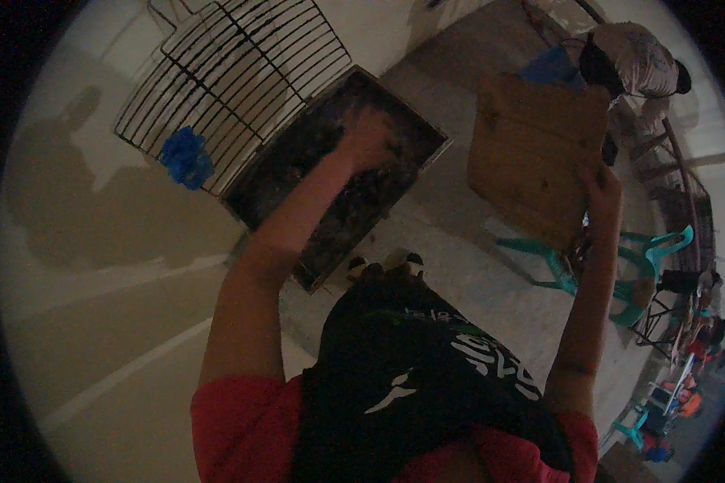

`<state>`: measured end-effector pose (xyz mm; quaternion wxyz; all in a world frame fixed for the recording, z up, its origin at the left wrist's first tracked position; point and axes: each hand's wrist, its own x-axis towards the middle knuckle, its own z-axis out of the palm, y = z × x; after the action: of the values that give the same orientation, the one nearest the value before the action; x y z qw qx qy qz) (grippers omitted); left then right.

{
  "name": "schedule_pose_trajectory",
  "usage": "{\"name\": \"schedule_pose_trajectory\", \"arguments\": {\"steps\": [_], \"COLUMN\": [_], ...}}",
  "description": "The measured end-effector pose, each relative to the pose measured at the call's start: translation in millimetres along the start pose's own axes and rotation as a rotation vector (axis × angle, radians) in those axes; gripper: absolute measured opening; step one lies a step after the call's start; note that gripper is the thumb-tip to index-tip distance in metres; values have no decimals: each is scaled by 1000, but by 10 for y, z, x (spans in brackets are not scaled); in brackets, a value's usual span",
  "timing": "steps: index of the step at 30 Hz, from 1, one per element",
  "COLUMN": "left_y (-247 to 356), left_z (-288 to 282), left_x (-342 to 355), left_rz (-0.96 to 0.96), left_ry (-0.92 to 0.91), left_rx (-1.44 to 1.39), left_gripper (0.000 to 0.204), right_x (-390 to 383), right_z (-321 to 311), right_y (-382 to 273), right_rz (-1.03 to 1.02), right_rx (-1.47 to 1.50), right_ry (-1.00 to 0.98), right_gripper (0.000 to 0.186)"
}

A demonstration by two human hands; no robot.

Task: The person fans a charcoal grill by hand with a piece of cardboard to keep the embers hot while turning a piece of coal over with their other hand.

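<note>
My left hand (368,138) is held over a dark rectangular charcoal grill box (330,229), its fingers dim and slightly blurred but seemingly spread. Dark lumps and greyish ash, probably charcoal, lie in the box. Out to the right, my right hand (601,191) grips the edge of a flat piece of brown cardboard (540,153). A wire grill rack (234,68) with a handle leans against the wall behind the box. On the rack's lower corner hangs a crumpled blue plastic bag (187,158).
Green plastic stools (648,258) stand on the concrete floor (459,266) to the right. A stuffed pale sack (632,58) and a blue item (552,68) lie beyond the cardboard. Other people (689,398) are visible far off at the right. The pale wall (105,217) borders the left.
</note>
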<state>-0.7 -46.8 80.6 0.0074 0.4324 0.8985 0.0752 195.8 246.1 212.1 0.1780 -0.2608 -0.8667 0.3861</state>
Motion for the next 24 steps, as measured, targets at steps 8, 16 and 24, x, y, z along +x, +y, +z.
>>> {"name": "schedule_pose_trajectory", "arguments": {"steps": [8,16,24], "left_y": [-379,-691,-1158], "left_z": [-32,143,8], "left_x": [-644,-985,-2225], "left_rz": [-292,-443,-648], "left_ry": [33,288,659], "left_rx": [-6,-156,-135], "left_gripper": [27,25,27], "right_x": [215,-1,-63], "right_z": [201,600,970], "right_y": [338,-184,-603], "right_rz": [-166,-144,-359], "right_rx": [-31,52,-255], "right_ry": [-91,-204,-218], "right_gripper": [33,32,26]}}
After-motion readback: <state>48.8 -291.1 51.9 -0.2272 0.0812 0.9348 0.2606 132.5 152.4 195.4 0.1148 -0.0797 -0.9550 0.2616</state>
